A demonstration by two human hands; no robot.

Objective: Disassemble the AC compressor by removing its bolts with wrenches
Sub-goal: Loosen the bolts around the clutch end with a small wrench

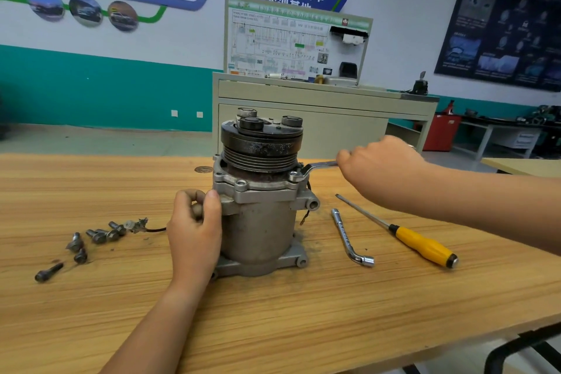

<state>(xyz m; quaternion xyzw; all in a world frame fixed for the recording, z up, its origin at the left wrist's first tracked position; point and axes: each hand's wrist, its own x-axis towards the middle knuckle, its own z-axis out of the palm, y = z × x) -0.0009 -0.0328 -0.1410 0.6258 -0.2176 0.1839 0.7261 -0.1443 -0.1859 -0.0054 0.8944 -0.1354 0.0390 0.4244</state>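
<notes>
Bench (273,328): 1 compressor (258,222), 2 wrenches (320,165) (349,237)

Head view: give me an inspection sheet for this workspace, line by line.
Surface: wooden table, dark grit by the AC compressor.
Job's things: compressor upright; wrench on a flange bolt at its right; removed bolts loose at its left.
Clutter: L-shaped socket wrench and yellow-handled screwdriver lying right of the compressor.
Grippers: left hand grips the compressor's left side; right hand grips the wrench handle.
Cables: thin black wire with connector, beside the bolts.
Surroundings: wiring-diagram training board on a cabinet; wall posters.
</notes>
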